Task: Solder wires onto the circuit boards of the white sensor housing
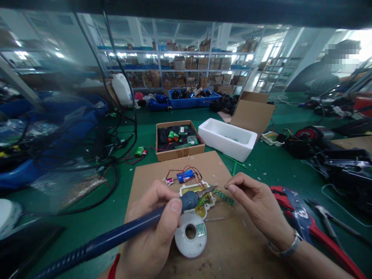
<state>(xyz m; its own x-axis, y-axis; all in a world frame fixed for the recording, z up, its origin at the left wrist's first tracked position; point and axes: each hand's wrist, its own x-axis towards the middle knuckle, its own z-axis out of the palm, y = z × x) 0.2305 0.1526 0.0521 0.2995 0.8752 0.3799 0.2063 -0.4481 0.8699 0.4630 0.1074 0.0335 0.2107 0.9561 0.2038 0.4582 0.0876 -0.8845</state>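
My left hand [152, 228] grips a blue-handled soldering iron [186, 202], its metal tip reaching over a white-edged yellow circuit board [197, 201]. My right hand [257, 205] pinches a thin wire [221, 187] between thumb and forefinger, close to the iron's tip. A narrow green board strip [223, 198] lies beside the yellow board. Farther out, a blue battery [185, 176] with red and black leads rests on the cardboard sheet [232, 248]. A white solder spool [188, 242] sits just below the iron.
A cardboard tray [165, 155] holds green boards and wires, next to a white foam box [226, 141]. Red-handled cutters [290, 205] and pliers [325, 217] lie right. Cables and blue bags [52, 116] spread left. A co-worker [316, 79] sits at the far right.
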